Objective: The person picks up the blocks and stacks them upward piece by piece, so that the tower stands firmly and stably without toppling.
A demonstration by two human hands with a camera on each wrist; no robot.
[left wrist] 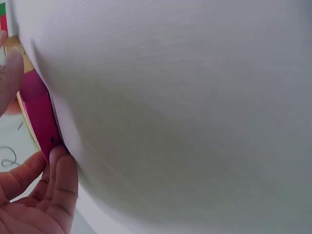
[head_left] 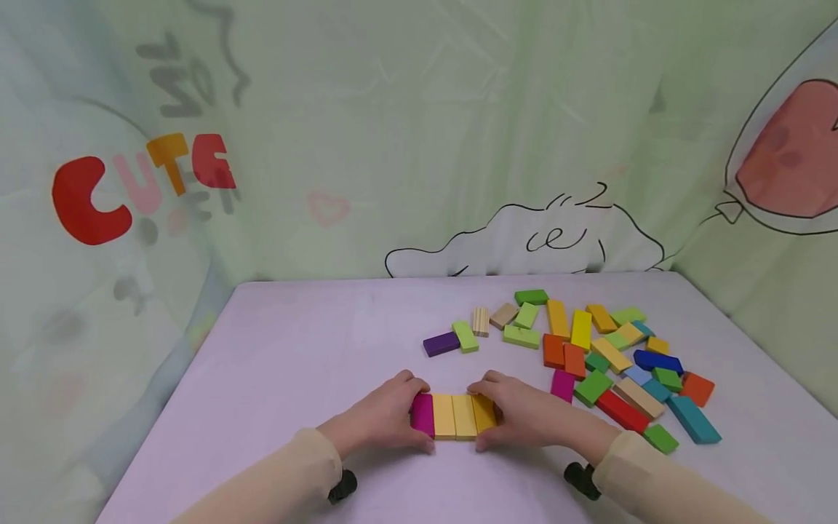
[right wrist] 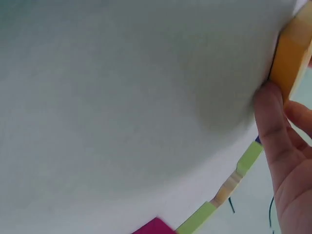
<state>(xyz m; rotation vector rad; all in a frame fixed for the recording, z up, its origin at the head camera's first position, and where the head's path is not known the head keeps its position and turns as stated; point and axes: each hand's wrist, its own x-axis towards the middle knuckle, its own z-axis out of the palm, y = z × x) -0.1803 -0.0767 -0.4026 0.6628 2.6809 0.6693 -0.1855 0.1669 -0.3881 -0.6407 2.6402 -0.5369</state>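
Four-sided wooden blocks stand side by side in a short row on the table. At its left end is a magenta block (head_left: 423,416), which my left hand (head_left: 382,416) grips between thumb and fingers. Two pale yellow blocks, the left one (head_left: 444,417) and the right one (head_left: 465,417), make up the middle. My right hand (head_left: 530,415) grips the orange-yellow block (head_left: 484,413) at the right end. In the left wrist view, fingertips (left wrist: 63,165) touch the end of the magenta block. The right wrist view has a finger (right wrist: 269,105) against the orange-yellow block's end.
Loose coloured blocks are scattered over the table's right side, among them a red block (head_left: 622,411) and a teal block (head_left: 695,420). A purple block (head_left: 441,344) lies behind the row. Printed curtains (head_left: 393,145) surround the pale table (head_left: 294,342).
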